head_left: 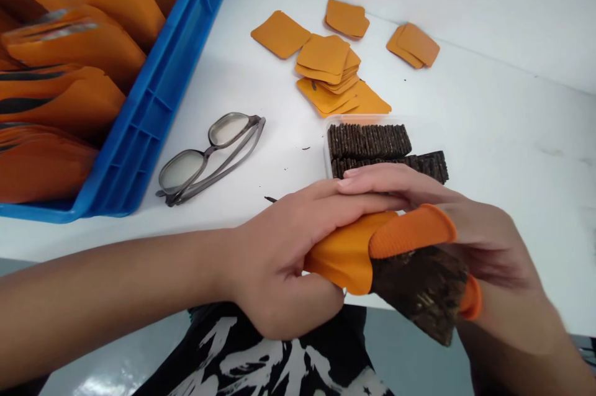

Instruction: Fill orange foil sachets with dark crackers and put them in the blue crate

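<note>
The dark piece [419, 290] could perhaps be broken, if it is pressed too hard against the orange packet [342, 259]. Above the near edge of the white table [526, 154], the packet is pinched by the left hand [284, 253], nearly closed; the piece is gripped by the curled right hand [488, 234], where orange finger covers [412, 231] are worn.

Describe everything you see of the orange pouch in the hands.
The pouch is plain orange, apparently a thin, bendy sheet, its visible side bulging and its lower edge wavy. It is held at the near edge of the table. The left hand grips it, covering one end. Its other end meets the dark stack in the right hand, whose orange thumb cover overlaps it. How far the stack goes inside is hidden.
</note>
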A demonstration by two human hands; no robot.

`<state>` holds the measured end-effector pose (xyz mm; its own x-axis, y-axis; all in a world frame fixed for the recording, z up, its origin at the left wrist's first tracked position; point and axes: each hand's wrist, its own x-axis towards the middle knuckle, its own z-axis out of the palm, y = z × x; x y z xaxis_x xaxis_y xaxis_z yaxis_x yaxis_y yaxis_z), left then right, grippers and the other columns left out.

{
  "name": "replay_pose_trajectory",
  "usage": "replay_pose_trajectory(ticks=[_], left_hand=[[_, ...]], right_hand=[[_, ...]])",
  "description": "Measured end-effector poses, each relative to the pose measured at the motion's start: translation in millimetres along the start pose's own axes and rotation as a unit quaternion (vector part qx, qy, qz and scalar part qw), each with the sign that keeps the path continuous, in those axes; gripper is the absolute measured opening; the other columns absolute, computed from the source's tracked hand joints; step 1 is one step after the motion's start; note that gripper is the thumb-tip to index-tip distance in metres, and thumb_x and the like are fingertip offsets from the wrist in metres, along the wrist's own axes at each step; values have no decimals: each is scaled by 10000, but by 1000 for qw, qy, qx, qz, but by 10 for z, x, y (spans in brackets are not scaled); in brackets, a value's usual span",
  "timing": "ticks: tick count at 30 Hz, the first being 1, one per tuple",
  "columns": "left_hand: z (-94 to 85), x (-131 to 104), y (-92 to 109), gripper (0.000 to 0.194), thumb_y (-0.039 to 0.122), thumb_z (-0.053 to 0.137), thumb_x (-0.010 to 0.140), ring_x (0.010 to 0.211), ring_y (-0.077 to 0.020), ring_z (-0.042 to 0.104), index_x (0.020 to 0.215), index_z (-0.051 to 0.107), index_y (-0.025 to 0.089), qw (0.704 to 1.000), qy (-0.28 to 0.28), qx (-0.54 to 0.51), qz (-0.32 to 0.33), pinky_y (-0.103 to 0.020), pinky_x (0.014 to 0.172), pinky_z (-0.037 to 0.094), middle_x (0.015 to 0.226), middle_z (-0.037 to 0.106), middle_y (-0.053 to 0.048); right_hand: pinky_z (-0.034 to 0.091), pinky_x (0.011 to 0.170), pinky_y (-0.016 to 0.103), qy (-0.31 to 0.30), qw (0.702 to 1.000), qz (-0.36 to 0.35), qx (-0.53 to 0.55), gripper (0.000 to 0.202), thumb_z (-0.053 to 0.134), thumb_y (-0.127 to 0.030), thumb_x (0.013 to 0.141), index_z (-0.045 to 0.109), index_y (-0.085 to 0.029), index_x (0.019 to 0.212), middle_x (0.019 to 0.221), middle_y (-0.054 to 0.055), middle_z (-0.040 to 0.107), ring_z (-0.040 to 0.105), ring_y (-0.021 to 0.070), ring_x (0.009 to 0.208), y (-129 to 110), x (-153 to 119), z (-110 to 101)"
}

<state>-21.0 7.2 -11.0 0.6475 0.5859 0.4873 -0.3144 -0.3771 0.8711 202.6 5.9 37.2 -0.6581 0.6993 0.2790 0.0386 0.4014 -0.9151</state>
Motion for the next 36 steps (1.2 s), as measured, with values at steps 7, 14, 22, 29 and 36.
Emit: replay_pose_trajectory(ticks=[7,14,22,29,36], left_hand=[[31,51,42,667,93,565,719,1443,-335,526,1385,572,122,999,-8,-40,-20,-459,1211,499,1533,553,-137],[12,69,24,584,109,587,733,1340,-287,620,1317,604,112,999,-3,-40,6,-398,1167,536,1383,654,-145],[55,97,151,603,108,563,694,1307,-304,617,1295,603,130,996,42,-49,-56,-487,1172,526,1365,637,-154],[33,16,83,636,192,614,732,1338,-359,559,1365,565,148,997,43,28,-50,-537,1183,483,1430,571,-166],[65,-29,-17,576,267,654,803,940,-266,613,1359,531,180,994,71,69,-38,-462,912,590,1085,624,-103]], right_hand=[[586,1100,367,23,999,8,-34,112,762,-211,953,765,-209,1065,1322,70,717,671,249,1266,-88,44,17],[492,1218,475,7,998,7,-69,90,696,-267,1016,763,-222,1056,1354,33,708,632,267,1332,-50,56,-12],[475,1241,506,97,985,-49,-135,179,765,-387,972,776,-275,1111,1294,4,737,655,281,1291,-20,16,118],[636,1006,422,144,984,-92,-50,416,757,-470,956,758,-211,1283,1284,104,714,697,294,1158,175,15,85],[618,1020,482,129,986,-75,-79,572,886,-340,823,711,-231,1357,1324,115,685,654,328,1217,230,22,136]])
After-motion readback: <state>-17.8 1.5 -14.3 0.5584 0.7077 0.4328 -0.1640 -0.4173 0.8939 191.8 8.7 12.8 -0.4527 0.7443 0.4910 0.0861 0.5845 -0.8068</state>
